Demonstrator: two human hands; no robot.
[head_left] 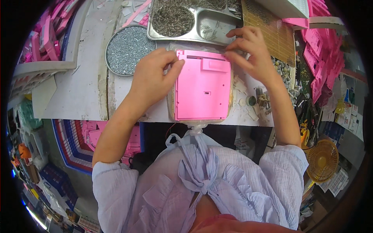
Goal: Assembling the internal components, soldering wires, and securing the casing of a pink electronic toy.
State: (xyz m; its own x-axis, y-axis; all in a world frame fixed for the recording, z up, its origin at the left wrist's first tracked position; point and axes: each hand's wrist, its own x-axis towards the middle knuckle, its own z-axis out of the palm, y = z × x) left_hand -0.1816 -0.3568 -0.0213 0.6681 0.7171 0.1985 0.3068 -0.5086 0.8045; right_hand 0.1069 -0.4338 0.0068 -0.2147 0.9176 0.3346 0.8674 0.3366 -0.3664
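A flat pink plastic housing lies on a clear-wrapped pad at the front edge of the white table. It has a raised rectangular part near its far edge, a long slot and several small holes. My left hand is closed at its far left corner, thumb and forefinger on the edge. At the far right corner hovers my right hand, fingers curved and apart, the thumb close to the housing edge. Whether a tiny part sits between the fingers is too small to tell.
A round tray of small silver screws stands left of the housing. Behind it is a metal compartment tray with dark screws. Pink parts fill a rack at left and a pile at right. A blue crate sits below the table.
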